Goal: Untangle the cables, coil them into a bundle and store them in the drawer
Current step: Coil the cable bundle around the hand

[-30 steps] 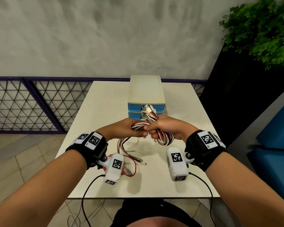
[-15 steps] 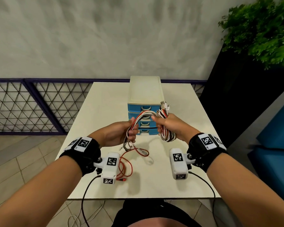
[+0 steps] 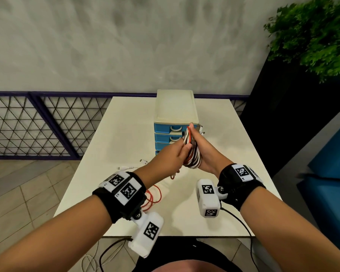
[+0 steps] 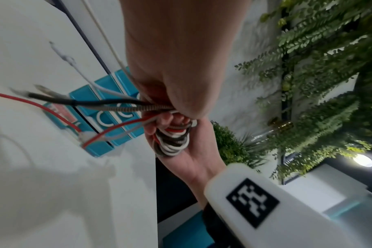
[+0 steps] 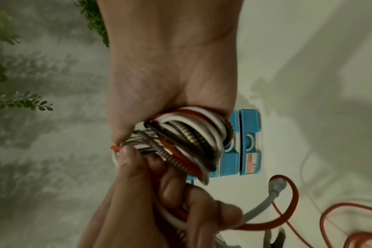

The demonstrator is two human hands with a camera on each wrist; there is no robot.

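Observation:
In the head view my right hand (image 3: 197,141) grips a coiled cable bundle (image 3: 192,155) of white, red, black and braided strands, held upright in front of the blue drawer unit (image 3: 175,110). Pressed against the coil, my left hand (image 3: 182,152) grips the loose strands that trail from it. The right wrist view shows the bundle (image 5: 191,139) wrapped across my right palm, with left fingers (image 5: 166,189) curled round the tails. A loose red cable (image 3: 153,195) runs down onto the table below my left wrist. All drawers look closed.
The white table (image 3: 126,124) carries the drawer unit at its back middle. White cable ends (image 3: 129,167) lie left of my hands. A dark planter with a green plant (image 3: 312,36) stands to the right, and a mesh railing (image 3: 37,124) to the left.
My hands, apart half a second ago, have come together. The left hand has carried the loose strands up and right against the coil. The coil has risen slightly in front of the drawers.

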